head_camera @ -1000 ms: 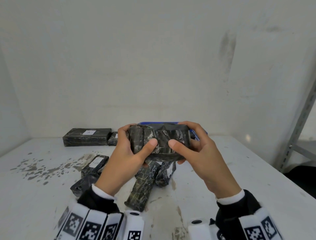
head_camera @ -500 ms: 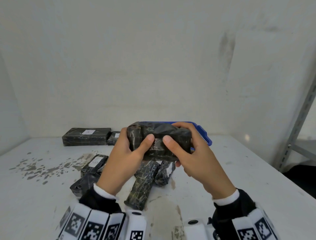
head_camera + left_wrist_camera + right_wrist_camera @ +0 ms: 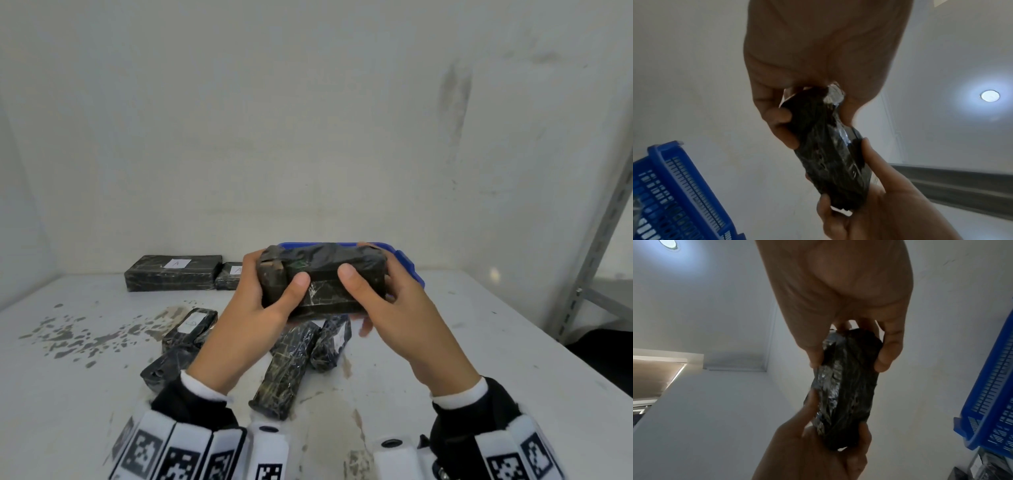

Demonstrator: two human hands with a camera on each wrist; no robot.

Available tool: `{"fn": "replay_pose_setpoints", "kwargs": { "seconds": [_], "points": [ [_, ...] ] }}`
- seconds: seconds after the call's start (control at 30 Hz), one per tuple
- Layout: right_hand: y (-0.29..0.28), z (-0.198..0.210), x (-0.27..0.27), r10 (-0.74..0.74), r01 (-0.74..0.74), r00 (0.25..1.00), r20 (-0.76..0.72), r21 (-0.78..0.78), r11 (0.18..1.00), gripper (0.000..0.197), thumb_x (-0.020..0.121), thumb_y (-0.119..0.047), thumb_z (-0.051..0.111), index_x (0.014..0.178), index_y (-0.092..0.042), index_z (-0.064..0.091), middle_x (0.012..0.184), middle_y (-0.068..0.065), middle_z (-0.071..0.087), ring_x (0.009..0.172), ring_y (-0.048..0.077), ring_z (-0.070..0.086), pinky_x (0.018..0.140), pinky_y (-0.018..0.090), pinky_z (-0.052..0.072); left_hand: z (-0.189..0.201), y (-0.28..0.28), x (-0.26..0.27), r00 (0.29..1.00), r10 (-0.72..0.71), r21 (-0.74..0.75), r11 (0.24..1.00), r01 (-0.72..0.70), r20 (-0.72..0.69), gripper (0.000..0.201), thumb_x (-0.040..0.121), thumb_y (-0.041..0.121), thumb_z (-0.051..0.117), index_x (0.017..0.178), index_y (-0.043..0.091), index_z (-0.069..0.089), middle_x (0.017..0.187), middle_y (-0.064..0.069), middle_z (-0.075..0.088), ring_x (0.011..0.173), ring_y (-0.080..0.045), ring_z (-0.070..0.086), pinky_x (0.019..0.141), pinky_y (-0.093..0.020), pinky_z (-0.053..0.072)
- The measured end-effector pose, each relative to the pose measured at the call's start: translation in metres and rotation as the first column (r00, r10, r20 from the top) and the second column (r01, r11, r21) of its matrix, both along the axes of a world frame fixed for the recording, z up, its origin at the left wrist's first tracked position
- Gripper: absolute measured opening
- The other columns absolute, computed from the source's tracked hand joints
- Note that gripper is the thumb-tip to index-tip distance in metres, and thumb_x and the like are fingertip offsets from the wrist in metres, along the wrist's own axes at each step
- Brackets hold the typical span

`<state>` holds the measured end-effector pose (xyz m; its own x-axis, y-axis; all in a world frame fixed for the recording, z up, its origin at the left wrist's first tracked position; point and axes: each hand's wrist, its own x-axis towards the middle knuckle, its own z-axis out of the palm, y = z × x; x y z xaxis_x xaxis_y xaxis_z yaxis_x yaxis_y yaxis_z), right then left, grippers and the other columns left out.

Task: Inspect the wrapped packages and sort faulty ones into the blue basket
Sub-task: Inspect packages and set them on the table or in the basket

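Fingers [image 3: 301, 279] of both hands grip one black wrapped package [image 3: 325, 277], held up over the desk [image 3: 479, 342] in front of the blue basket [image 3: 409, 270]. Left hand [image 3: 253, 308] takes its left end, right hand [image 3: 394, 308] the right, thumbs on the near face. Wrap looks open at the top-left corner, prob. a fault. Best to roll it slowly, check each face & end, w/o squeezing the film, before choosing the basket.
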<state>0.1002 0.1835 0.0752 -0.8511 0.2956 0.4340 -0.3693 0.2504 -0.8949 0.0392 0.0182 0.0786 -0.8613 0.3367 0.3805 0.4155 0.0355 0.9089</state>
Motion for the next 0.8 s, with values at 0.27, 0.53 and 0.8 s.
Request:
{"fn": "replay_pose_setpoints", "kwargs": {
  "seconds": [0.27, 0.53, 0.8],
  "points": [
    [0.005, 0.004, -0.004, 0.096, -0.091, 0.995, 0.018, -0.182, 0.979, 0.029, 0.087, -0.047, 0.069, 0.112, -0.032, 0.072, 0.104, -0.007, 0.073, 0.094, 0.007, 0.069, 0.073, 0.027, 0.053, 0.004, 0.004, -0.003, 0.983, -0.071, 0.095, 0.994, 0.056, 0.168, 0.030, 0.097, 0.053, 0.031, 0.102, 0.029, 0.049, 0.090, 0.002, 0.064, 0.066, -0.005, 0.067, 0.069, -0.033, 0.058],
    [0.006, 0.001, -0.002, 0.118, -0.113, 0.992, 0.038, -0.117, 0.987, 0.030, 0.098, -0.031, 0.056, 0.126, -0.037, 0.063, 0.114, -0.010, 0.073, 0.096, 0.007, 0.072, 0.079, 0.026, 0.058, 0.001, 0.002, -0.010, 0.961, -0.155, 0.269, 0.959, 0.091, 0.228, 0.013, 0.097, 0.022, 0.051, 0.105, 0.015, 0.058, 0.089, 0.000, 0.074, 0.079, -0.013, 0.071, 0.070, -0.035, 0.058],
    [0.003, 0.001, 0.000, 0.030, -0.027, 0.999, 0.045, -0.066, 0.997, 0.021, 0.097, -0.035, 0.059, 0.113, -0.035, 0.071, 0.101, -0.011, 0.072, 0.081, 0.001, 0.069, 0.064, 0.021, 0.054, -0.001, 0.002, -0.005, 0.974, -0.147, 0.189, 0.975, 0.114, 0.171, 0.030, 0.086, 0.031, 0.064, 0.111, 0.015, 0.058, 0.093, 0.006, 0.075, 0.087, -0.010, 0.072, 0.077, -0.031, 0.059]
  ]
}}
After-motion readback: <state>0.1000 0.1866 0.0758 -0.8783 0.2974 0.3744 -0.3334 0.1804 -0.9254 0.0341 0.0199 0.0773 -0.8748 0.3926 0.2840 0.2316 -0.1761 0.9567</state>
